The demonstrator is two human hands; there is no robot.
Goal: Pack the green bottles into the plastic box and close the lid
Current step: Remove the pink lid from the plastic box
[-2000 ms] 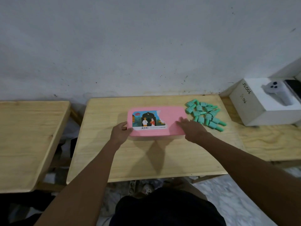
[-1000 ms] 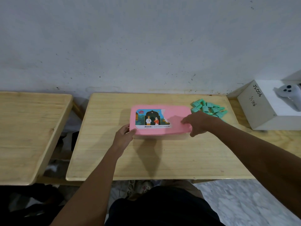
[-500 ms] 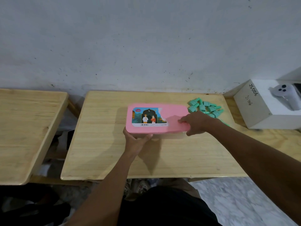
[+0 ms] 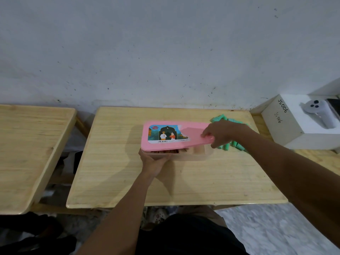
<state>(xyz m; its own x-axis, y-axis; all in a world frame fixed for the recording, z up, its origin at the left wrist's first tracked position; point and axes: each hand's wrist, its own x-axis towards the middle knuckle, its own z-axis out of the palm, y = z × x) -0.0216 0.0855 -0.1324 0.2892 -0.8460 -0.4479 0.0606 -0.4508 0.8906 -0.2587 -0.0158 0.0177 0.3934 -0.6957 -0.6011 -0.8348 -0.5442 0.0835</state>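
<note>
A clear plastic box (image 4: pixel 199 155) sits mid-table under a pink lid (image 4: pixel 193 134) with a picture sticker. The lid's right end is raised off the box. My right hand (image 4: pixel 223 133) grips that raised right edge of the lid. My left hand (image 4: pixel 155 161) holds the box's front left wall from below the lid. Several small green bottles (image 4: pixel 233 145) lie in a pile right of the box, mostly hidden behind my right hand and forearm.
The wooden table (image 4: pixel 128 181) backs onto a grey wall. A second wooden table (image 4: pixel 27 144) stands to the left across a gap. A white box (image 4: pixel 287 126) with a white controller (image 4: pixel 320 115) on it sits at the right.
My left hand moved from the box's left end to its front wall. My right hand took the lid's right edge and lifted it, opening a gap over the box.
</note>
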